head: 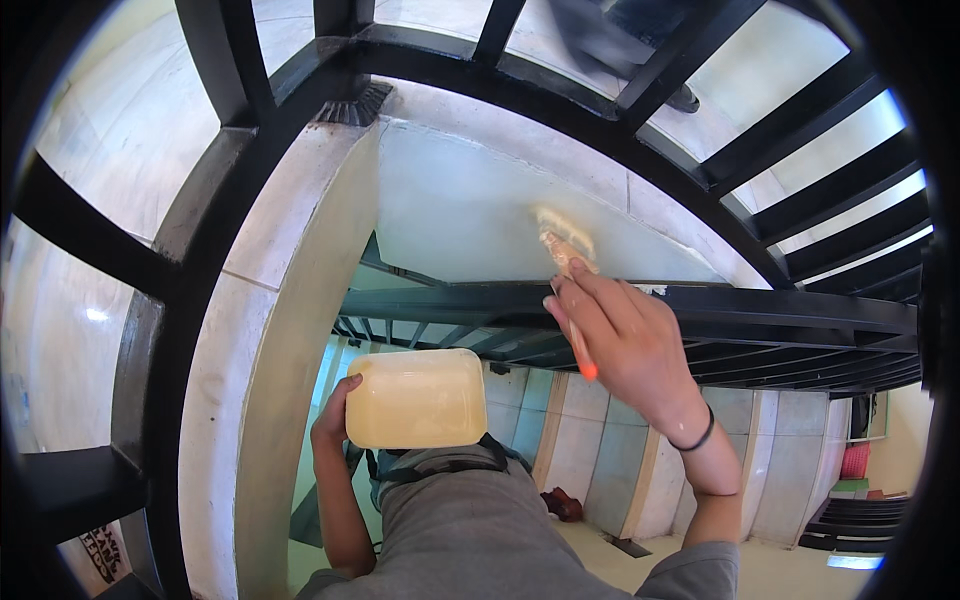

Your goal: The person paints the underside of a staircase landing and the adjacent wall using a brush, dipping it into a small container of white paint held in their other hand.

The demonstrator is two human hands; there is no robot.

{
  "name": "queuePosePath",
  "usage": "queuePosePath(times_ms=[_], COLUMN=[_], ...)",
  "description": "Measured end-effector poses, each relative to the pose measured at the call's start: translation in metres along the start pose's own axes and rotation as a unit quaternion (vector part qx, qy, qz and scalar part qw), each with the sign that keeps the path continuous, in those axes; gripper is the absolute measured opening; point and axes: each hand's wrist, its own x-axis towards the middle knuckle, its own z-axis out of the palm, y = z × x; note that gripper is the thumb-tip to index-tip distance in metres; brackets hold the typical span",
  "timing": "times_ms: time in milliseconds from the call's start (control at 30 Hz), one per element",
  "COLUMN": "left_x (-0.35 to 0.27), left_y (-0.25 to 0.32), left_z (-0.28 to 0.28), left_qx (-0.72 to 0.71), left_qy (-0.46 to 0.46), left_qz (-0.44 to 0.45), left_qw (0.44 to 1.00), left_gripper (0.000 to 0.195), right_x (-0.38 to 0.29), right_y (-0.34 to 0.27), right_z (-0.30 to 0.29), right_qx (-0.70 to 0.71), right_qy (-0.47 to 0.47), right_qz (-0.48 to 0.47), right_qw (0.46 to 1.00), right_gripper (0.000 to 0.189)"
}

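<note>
My right hand (619, 330) grips a paintbrush (574, 319) with an orange handle end. Its bristles press against a pale bluish-white wall panel (457, 202), where a patch of wet cream paint (566, 225) surrounds them. Flecks of paint dot my fingers and wrist. In front of my waist, my left hand (337, 409) holds a rectangular plastic tub (416, 401) by its left side. Cream-coloured paint seems to fill it, though its depth is hard to judge.
Black metal railings (480, 67) curve above and left of the panel, on a tiled ledge (240, 307). Another dark railing (787, 319) runs below the panel. Tiled stairs (630, 450) descend behind me. Beyond the upper bars, a person's dark-clothed leg (600, 45) shows, blurred.
</note>
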Motion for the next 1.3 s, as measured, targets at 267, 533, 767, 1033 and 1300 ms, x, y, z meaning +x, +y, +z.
queuePosePath(times_ms=[267,533,767,1033,1300], left_x=[0.002,-0.005,-0.009,-0.005,-0.013], left_y=[0.004,0.0,-0.002,-0.006,-0.011], left_z=[0.008,0.001,0.003,-0.012,-0.017], left_qx=[-0.018,-0.027,-0.051,-0.032,-0.039], left_qy=[-0.022,-0.015,0.022,0.01,0.023], left_qz=[0.017,0.032,0.025,0.038,0.036], left_qw=[0.999,0.999,0.998,0.999,0.998], left_gripper=[0.053,0.052,0.053,0.049,0.051], right_x=[-0.036,0.016,0.006,0.008,0.04], right_y=[-0.055,-0.027,-0.058,-0.076,-0.066], right_z=[0.099,0.064,0.062,0.097,0.054], right_qx=[-0.18,0.152,-0.111,-0.003,-0.016], right_qy=[-0.045,-0.006,0.113,-0.061,0.135], right_qz=[-0.063,0.028,-0.039,-0.029,-0.042], right_qw=[0.981,0.988,0.987,0.998,0.99], right_gripper=[0.024,0.022,0.021,0.028,0.017])
